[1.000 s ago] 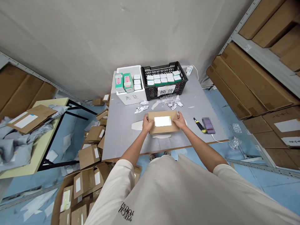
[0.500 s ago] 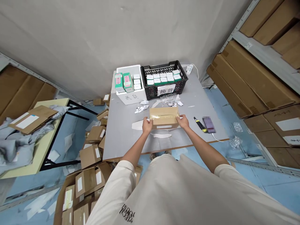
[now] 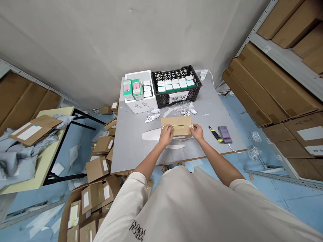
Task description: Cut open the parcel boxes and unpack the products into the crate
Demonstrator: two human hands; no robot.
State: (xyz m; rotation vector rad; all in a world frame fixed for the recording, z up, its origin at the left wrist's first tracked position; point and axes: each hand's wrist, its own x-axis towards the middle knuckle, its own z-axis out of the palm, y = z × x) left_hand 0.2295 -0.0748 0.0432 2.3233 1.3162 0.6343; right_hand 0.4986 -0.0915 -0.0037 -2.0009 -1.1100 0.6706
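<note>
A small brown cardboard box (image 3: 179, 121) lies on the grey table in front of me, clear tape running across its top seam. My left hand (image 3: 166, 135) is closed on the left part of the box, fingers bent over its top. At the right end, my right hand (image 3: 197, 131) grips the corner with thumb and fingers, near loose tape. To the right lies a black-and-yellow box cutter (image 3: 214, 133) beside a blurred purple device (image 3: 224, 134) with a white cable. A white paper strip (image 3: 150, 134) lies left of the box.
Behind stand a white foam box (image 3: 141, 107) and a black crate (image 3: 163, 101), both holding green-and-white packs. Crumpled paper (image 3: 152, 117) and bubble wrap (image 3: 182, 107) lie before them. Cartons fill a large box (image 3: 66, 208) at lower left; shelves of cartons (image 3: 272, 80) stand right.
My left hand has moved right and up, from the box's left side onto its top. The right hand has barely shifted at the right end.
</note>
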